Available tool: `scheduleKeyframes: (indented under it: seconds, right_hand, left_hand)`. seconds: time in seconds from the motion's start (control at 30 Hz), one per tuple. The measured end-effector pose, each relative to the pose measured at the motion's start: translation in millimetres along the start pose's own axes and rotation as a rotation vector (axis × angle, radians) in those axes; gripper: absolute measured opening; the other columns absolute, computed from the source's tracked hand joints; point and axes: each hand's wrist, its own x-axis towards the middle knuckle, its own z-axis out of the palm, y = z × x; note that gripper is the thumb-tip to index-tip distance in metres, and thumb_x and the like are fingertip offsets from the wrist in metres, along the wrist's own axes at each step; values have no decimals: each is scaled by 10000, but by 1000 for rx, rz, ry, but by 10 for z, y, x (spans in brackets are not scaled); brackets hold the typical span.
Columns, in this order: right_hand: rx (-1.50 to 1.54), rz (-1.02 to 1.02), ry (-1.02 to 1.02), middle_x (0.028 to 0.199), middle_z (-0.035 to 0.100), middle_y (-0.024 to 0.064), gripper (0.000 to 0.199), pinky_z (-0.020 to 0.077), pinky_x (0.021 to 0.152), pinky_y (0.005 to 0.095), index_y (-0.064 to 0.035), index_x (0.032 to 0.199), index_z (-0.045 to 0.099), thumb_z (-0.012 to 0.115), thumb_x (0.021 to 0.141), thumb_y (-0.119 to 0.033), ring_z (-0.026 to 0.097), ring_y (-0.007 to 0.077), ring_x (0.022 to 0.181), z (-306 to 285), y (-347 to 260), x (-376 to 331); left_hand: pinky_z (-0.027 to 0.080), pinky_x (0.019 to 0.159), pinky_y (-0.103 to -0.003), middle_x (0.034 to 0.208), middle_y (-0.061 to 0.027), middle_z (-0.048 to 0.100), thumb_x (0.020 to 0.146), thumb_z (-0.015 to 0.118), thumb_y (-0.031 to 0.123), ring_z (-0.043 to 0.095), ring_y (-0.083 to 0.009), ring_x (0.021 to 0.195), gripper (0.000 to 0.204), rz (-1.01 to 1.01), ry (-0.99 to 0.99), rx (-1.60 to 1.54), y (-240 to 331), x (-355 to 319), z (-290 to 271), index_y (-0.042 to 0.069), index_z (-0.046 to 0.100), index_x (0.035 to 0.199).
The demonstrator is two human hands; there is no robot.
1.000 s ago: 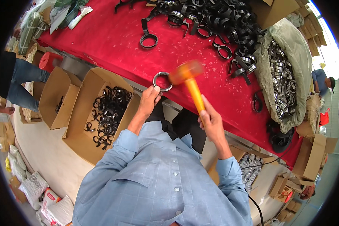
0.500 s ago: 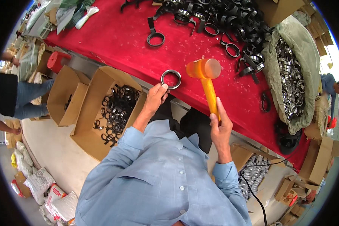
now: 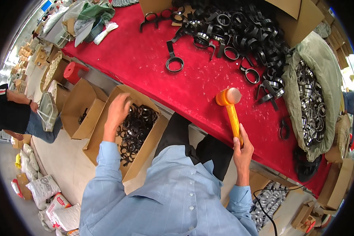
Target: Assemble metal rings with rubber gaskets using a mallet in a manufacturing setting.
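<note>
Right hand (image 3: 242, 147) is wrapped tight around the handle of an orange mallet (image 3: 231, 110), head up over the red counter (image 3: 153, 67). Left hand (image 3: 118, 112) hangs loosely open over a cardboard box (image 3: 139, 167) full of black rings (image 3: 135, 129), beside the counter. More black clamps (image 3: 240, 35) are heaped further back.

Small factory or assembly workshop. Long table under red cloth (image 3: 153, 67) across upper frame, heaped with black ring clamps (image 3: 240, 31). Grey sack (image 3: 330, 78) of metal rings at right. Open cardboard boxes (image 3: 94, 129) of parts on floor at left. Orange mallet (image 3: 230, 108) centre right. Second person (image 3: 11, 114) far left.
</note>
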Motion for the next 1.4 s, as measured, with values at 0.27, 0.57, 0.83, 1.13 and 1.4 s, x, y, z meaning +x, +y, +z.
scheduleKeyframes:
  seconds: [0.27,0.57,0.83,1.13,1.4]
  right_hand:
    - [73,118,37,1072,707,86,502,514,651,273,-123,1458,550,591,961,-62,589,117,720,34,130,-105]
    - [131,-3,-42,769,496,-27,479,383,551,198,-145,1506,494,560,1032,-167,438,45,632,32,308,18]
    - [187,108,-94,812,522,-42,476,374,565,198,-52,1471,516,586,1009,-144,451,43,654,-19,110,-30]
    - [251,-87,-21,831,595,16,493,461,619,209,-63,1482,506,586,996,-93,538,71,681,-232,-847,-84]
    - [-76,-476,-88,1246,664,222,561,531,780,317,16,1467,483,600,920,54,651,230,816,301,-324,-210]
  left_hand:
    - [318,1137,-562,1598,-68,380,739,731,22,299,-263,1508,821,657,-112,330,919,1833,474,158,426,1489]
    - [431,806,-509,967,-119,629,890,605,195,617,-306,932,173,271,111,229,900,1721,868,66,592,1006]
    - [506,651,-278,841,-22,582,1030,559,299,582,-96,749,240,-252,-229,-1452,1444,22,924,59,545,1022]
    - [487,679,-304,736,-81,652,1069,468,305,620,-148,701,369,-249,-321,-1182,1225,-49,1105,-30,580,963]
    - [493,678,-291,728,-72,645,1077,458,364,623,-134,705,453,-237,-262,-1302,1270,-84,1310,-22,618,902]
